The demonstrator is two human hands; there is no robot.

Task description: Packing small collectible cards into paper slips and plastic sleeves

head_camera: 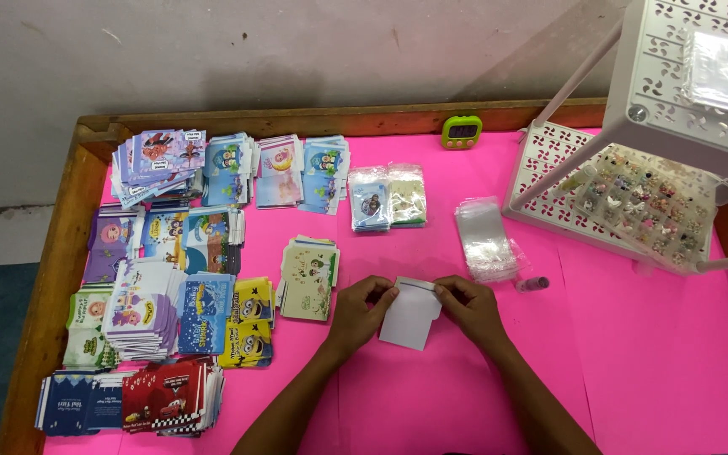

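Pinching white card top w/ both hands, long axis near-vertical.

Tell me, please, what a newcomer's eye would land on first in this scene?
Probably the bright pink table cover, and the many stacks of colourful cartoon cards filling its left side. At centre front, the left hand and right hand hold a white card by its top edge, with a white perforated rack at the right.

Item: white card, small, rectangular, blank face up, dark strip along top edge. Pose: flat, slightly tilted, long side running away from the person. Loc: on pink desk, centre-front. State: top corners pinched, left hand & right hand.
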